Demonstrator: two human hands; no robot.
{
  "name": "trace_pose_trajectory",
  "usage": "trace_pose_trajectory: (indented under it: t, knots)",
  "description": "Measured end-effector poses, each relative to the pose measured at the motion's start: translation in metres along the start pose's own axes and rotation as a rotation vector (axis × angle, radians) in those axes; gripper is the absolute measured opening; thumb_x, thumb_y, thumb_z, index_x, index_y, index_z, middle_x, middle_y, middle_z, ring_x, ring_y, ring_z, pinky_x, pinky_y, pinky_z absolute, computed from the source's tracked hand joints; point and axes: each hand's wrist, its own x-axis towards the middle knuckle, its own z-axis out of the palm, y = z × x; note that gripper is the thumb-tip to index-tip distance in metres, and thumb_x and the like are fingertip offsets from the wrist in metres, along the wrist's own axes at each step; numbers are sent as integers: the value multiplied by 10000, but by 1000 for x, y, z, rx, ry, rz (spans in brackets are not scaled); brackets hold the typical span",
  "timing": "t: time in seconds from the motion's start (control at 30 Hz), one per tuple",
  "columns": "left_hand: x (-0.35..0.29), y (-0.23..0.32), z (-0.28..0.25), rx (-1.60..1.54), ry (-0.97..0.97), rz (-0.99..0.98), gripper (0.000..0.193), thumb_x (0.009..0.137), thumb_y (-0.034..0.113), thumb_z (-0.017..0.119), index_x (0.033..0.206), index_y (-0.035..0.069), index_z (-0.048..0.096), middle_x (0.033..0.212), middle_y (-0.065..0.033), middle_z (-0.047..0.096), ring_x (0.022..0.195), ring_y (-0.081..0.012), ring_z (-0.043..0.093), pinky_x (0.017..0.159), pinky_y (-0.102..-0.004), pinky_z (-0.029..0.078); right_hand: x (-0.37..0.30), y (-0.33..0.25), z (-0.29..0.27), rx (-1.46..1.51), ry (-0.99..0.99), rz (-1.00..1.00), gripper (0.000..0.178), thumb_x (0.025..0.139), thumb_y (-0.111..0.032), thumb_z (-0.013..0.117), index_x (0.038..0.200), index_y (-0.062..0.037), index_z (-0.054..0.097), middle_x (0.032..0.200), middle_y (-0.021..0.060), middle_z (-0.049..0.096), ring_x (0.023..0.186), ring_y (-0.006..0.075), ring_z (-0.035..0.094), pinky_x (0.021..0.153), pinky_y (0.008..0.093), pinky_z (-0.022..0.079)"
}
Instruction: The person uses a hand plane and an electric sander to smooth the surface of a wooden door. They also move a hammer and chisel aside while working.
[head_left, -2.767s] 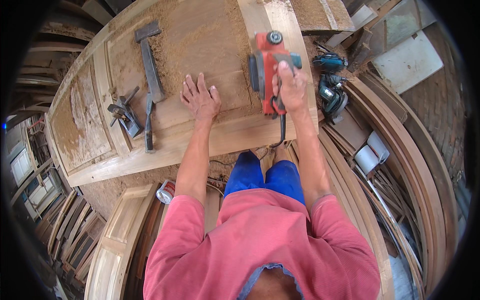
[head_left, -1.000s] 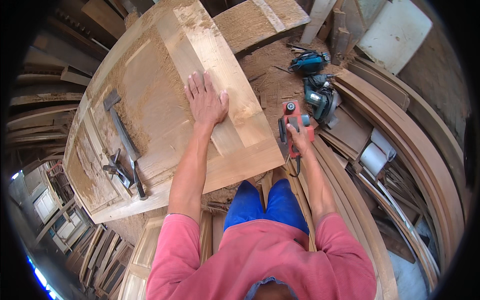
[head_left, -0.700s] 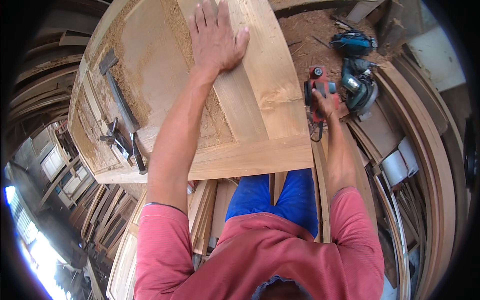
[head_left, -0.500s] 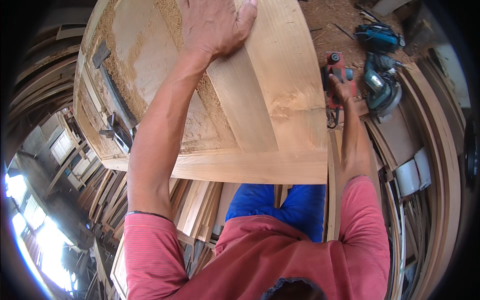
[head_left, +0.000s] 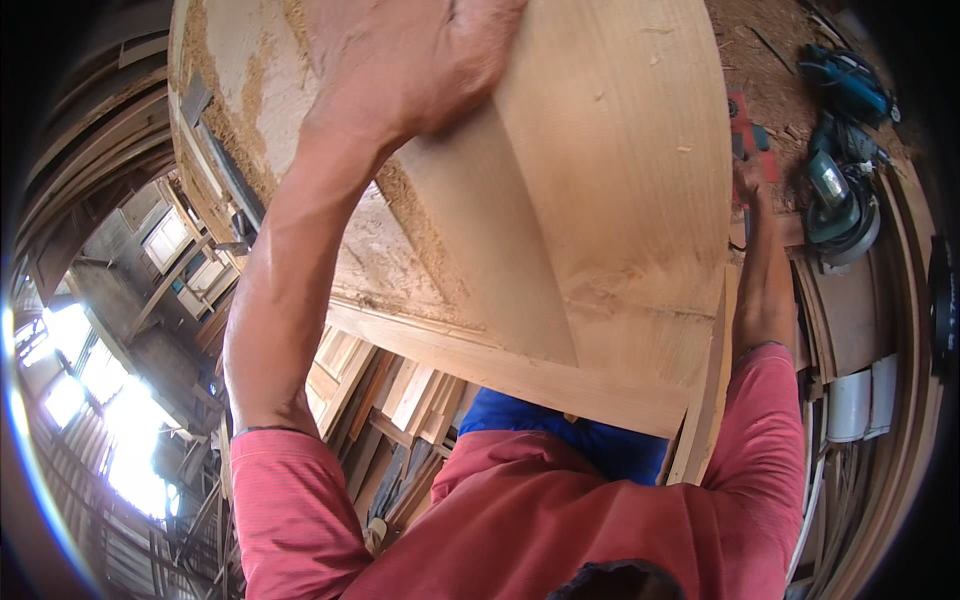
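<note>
Nearest the camera are the person's red shirt [head_left: 520, 520] and blue trousers [head_left: 570, 440], seen from above. The left forearm rises from the red sleeve to the left hand [head_left: 410, 60], which lies palm down on the wooden door [head_left: 600, 200]. The hand presses on the door's raised frame beside a sunken panel; the tips of its fingers run out of the picture at the top, so whether they are spread flat or curled cannot be told. The door fills the middle of the view, its near edge just above the trousers, with sawdust [head_left: 420, 210] scattered along the panel's edge.

On the right, the right arm reaches down past the door's side edge to the right hand [head_left: 748, 185], which is at the red planer [head_left: 745, 130] on the floor beside the door. The door edge hides most of the hand and the planer, so the grip of those fingers cannot be told.

Farther right, two teal power tools [head_left: 840, 150] lie on the dusty floor, near the planer. Curved wooden strips [head_left: 900, 330] lie along the right rim. At far left, stacked window frames [head_left: 180, 250] stand below the door.
</note>
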Motion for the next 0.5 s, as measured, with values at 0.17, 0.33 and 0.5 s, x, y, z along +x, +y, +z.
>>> trace_pose_trajectory:
  t: [0.17, 0.33, 0.5]
  knots:
    - [-7, 0, 4, 152, 65, -10, 763, 1021, 331, 446, 1595, -124, 231, 1626, -352, 284, 1533, -488, 251, 1271, -516, 170, -14, -42, 3, -285, -17, 136, 340, 883, -261, 668, 1107, -6, 677, 805, 71, 663, 697, 167, 609, 596, 376, 476]
    - [-8, -13, 4, 107, 58, 39, 782, 998, 324, 466, 1598, -120, 235, 1630, -347, 285, 1540, -474, 247, 1275, -516, 165, -21, -50, -1, -344, 15, 66, 445, 878, -305, 689, 1194, 8, 675, 874, 219, 719, 828, 350, 692, 738, 477, 525]
    - [0, 3, 10, 39, 84, 53, 818, 986, 339, 488, 1603, -118, 205, 1611, -394, 268, 1528, -517, 241, 1268, -546, 160, -7, -26, -12, -589, -14, 121, 460, 919, -323, 655, 1226, 20, 663, 952, 233, 747, 878, 318, 724, 780, 453, 542]
